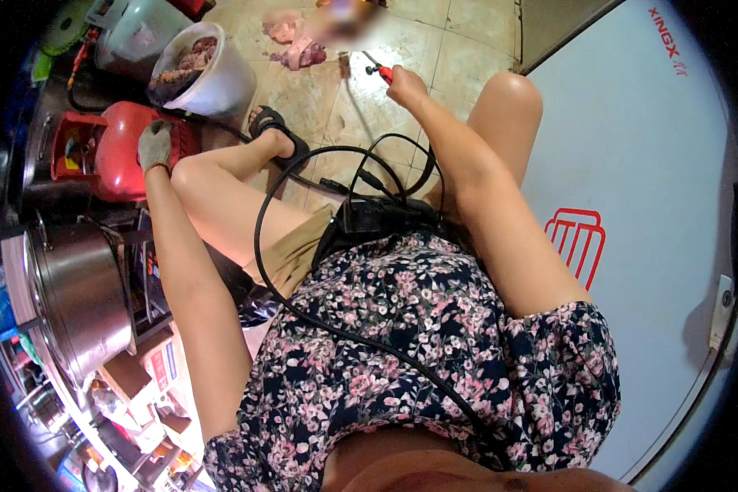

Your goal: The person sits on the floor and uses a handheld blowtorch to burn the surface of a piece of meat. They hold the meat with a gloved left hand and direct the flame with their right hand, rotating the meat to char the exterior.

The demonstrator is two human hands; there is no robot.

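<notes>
My left hand (154,146), in a grey-white glove, is against or just above a red gas cylinder (127,143) beside my left knee; its fingers appear bent, but their grip is not clear. Bare, my right hand (406,88) is closed round a red-handled tool (385,75) with a black knob and a thin metal tube, like a gas torch. The tube points forward and left over the tiled floor (459,53). Pinkish pieces of meat (302,54) lie on the tiles ahead, next to a blurred patch that hides what is there.
A white bucket (230,86) holding meat stands past the cylinder, near a second pale container (139,37). Left of me are a large steel pot (82,295) and a cluttered rack. A white appliance panel (656,205) rises close on my right. Black cables (258,221) loop over my lap.
</notes>
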